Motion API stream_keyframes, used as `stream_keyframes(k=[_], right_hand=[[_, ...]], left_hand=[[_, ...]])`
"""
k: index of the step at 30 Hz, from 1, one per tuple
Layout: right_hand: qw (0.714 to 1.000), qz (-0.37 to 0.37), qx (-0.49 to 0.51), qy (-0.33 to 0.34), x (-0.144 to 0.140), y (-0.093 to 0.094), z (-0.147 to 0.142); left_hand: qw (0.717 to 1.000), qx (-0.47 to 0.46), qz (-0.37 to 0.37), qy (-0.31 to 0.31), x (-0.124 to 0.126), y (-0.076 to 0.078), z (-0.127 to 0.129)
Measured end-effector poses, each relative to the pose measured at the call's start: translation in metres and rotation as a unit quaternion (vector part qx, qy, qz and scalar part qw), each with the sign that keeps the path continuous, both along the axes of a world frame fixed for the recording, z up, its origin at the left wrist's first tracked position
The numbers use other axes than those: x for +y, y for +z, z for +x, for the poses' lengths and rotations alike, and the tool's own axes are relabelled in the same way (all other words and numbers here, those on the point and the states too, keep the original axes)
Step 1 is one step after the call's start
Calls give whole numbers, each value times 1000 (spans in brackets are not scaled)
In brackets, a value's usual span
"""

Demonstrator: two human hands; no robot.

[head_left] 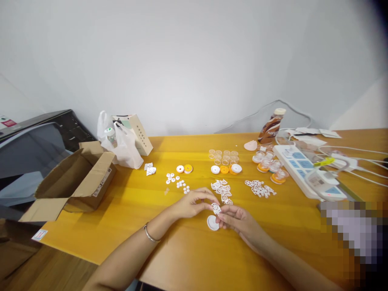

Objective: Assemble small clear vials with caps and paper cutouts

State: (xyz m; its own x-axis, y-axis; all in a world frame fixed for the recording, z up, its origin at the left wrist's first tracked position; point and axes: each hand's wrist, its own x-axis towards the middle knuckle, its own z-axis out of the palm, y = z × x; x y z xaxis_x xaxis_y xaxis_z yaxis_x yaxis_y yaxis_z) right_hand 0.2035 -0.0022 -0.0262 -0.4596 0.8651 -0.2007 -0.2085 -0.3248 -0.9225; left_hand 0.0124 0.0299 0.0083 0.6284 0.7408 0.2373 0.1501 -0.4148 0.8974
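Between my fingertips is a small white openwork plastic wheel (216,208). My left hand (195,203) pinches it from the left, and my right hand (235,218) pinches it from the right. Just below it a round white plastic disc (213,223) lies on the table, close to my right fingers; whether they touch it I cannot tell. Beyond my hands lies a loose pile of similar white openwork pieces (220,188). A second group of white spoked pieces (260,189) is spread farther right. Small white round caps (182,184) lie left of the pile.
Clear cups (226,157) stand behind white and orange discs (224,169). Assembled clear-topped pieces (279,176) sit beside a power strip (306,169) with cables. A bottle (270,127) stands at the back right. An open cardboard box (81,178) and a plastic bag (124,147) are left.
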Motion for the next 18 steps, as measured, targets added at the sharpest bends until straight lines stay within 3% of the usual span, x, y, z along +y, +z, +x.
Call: stream_keyframes(k=[10, 18], right_hand=[[999, 39, -24, 26, 0, -2, 1], [998, 49, -29, 18, 1, -3, 0]], left_hand=[[996, 70, -46, -37, 0, 7, -5], [995, 86, -41, -19, -3, 11, -3]])
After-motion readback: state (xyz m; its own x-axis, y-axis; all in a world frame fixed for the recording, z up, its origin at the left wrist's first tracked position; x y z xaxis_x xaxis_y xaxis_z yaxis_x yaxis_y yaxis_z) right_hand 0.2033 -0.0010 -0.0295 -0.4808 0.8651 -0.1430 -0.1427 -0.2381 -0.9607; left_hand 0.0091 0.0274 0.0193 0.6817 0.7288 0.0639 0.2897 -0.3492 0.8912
